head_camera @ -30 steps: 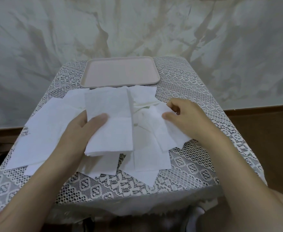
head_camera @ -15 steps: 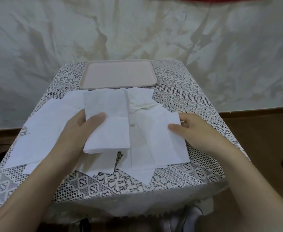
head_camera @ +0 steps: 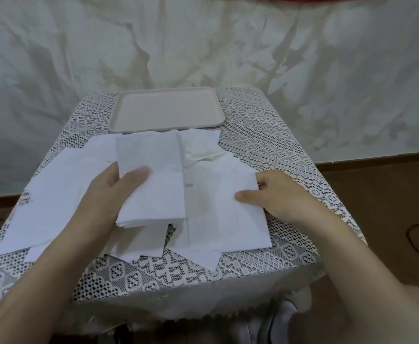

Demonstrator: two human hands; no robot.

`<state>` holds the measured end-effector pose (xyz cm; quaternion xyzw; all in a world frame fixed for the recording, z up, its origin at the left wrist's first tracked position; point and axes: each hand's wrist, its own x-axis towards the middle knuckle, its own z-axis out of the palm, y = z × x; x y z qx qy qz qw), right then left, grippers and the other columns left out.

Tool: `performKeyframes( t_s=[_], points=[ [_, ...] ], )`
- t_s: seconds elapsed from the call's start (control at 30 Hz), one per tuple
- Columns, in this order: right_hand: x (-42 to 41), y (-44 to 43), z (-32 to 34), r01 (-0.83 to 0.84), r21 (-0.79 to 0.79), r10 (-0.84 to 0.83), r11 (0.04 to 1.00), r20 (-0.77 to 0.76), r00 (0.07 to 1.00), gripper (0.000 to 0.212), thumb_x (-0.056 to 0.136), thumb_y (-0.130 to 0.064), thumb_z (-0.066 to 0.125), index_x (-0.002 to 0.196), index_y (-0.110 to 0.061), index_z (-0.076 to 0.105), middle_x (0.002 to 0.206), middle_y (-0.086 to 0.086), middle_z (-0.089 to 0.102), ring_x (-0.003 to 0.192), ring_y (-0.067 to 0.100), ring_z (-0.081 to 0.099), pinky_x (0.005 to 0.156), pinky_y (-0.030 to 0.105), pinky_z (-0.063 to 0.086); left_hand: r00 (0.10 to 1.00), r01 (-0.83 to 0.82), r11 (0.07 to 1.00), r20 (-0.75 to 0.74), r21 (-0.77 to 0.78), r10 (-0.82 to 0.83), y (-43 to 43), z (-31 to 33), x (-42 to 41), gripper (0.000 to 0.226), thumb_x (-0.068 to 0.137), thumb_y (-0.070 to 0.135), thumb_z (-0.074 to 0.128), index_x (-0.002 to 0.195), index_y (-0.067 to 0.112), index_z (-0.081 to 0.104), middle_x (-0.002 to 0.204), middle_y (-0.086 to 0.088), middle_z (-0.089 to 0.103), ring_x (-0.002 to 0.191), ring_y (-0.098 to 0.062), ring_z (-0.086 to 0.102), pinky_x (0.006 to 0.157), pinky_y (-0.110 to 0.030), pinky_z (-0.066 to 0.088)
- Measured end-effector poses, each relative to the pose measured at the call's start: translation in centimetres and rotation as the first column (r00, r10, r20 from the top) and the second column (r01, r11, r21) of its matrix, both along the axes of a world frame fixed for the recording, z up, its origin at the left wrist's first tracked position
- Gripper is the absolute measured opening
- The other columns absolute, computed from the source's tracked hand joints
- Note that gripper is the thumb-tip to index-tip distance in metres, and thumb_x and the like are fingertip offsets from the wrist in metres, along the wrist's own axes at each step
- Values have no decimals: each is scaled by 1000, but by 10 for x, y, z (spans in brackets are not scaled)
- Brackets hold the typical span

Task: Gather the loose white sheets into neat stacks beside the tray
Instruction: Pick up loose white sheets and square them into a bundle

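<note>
Many loose white sheets (head_camera: 54, 189) lie overlapping on a small table under a lace tablecloth (head_camera: 265, 135), on the near side of a pale pink tray (head_camera: 166, 109) at the far edge. The left hand (head_camera: 109, 192) grips a squared stack (head_camera: 153, 180), thumb on top. The right hand (head_camera: 277, 194) pinches the right edge of a flat sheet (head_camera: 223, 207). A mottled grey wall (head_camera: 228, 45) stands behind, and brown floor (head_camera: 389, 194) shows at the right.

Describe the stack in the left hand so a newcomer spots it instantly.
On the lace-covered table, on the near side of the pink tray, white sheets lie scattered. The stack sits mid-pile in the left hand's grip, thumb on top. Unlike the single flat sheets around it, it is several squared-up layers thick.
</note>
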<state>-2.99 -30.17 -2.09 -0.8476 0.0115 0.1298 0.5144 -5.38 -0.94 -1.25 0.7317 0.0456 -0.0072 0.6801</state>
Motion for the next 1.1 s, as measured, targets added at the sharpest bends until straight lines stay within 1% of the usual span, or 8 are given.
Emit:
performKeyframes(
  t_s=[0.1,0.2,0.33,0.5,0.6,0.7,0.9,1.1],
  points=[
    [-3,1,1,66,4,-66,998,46,997,12,96,-29,68,105,-23,73,100,-5,77,93,18,74,90,52,59,1000,0,1000,5,14,-1,1,-1,1,36,84,48,78,115,28,75,109,-2,80,99,-25,77,95,-53,55],
    [-7,9,-1,67,-36,-64,997,66,996,31,89,-47,67,100,-19,73,98,-4,77,93,21,73,92,57,56,1000,5,1000,9,18,-5,2,-1,1,31,85,52,71,109,34,77,110,-2,80,100,-26,77,100,-58,53],
    [-9,16,-3,24,-84,-21,996,41,999,38,78,-52,72,98,-20,72,97,-6,76,92,18,73,90,55,57,1000,10,1000,13,11,-10,1,-1,0,29,84,52,69,108,37,78,111,-2,80,102,-27,76,101,-59,53],
    [-3,11,-8,14,-69,-12,998,36,999,17,84,-31,76,93,-17,73,95,-5,77,92,19,74,90,50,58,1000,9,1000,11,11,-9,2,-2,1,33,86,52,73,113,33,76,112,-1,80,104,-27,76,97,-54,54],
    [-3,9,-9,5,-53,-3,999,27,1000,7,89,-24,75,86,-18,73,90,-6,78,89,18,74,79,39,58,1000,-1,1000,13,11,1,1,-1,1,43,84,52,75,117,24,73,108,-1,81,99,-25,76,86,-45,55],
    [-3,9,-9,9,-37,-7,999,33,999,5,91,-22,73,86,-19,73,90,-7,77,87,16,74,72,35,56,1000,-1,1000,9,9,1,1,0,0,41,85,51,74,116,24,73,108,-1,80,96,-23,77,84,-43,53],
    [-4,14,-6,30,-28,-28,999,53,998,7,91,-28,73,93,-22,74,94,-10,77,89,13,74,86,42,60,1000,1,1000,4,14,-1,-2,2,-1,43,82,50,72,116,24,72,104,0,81,88,-17,77,80,-42,54],
    [-3,18,-5,69,-71,-61,995,107,992,11,92,-31,71,100,-23,72,98,-9,75,92,16,72,88,49,58,1000,-8,1000,-3,19,8,1,-1,1,38,85,50,76,115,26,74,108,-1,80,98,-25,77,88,-46,55]
  ],
)
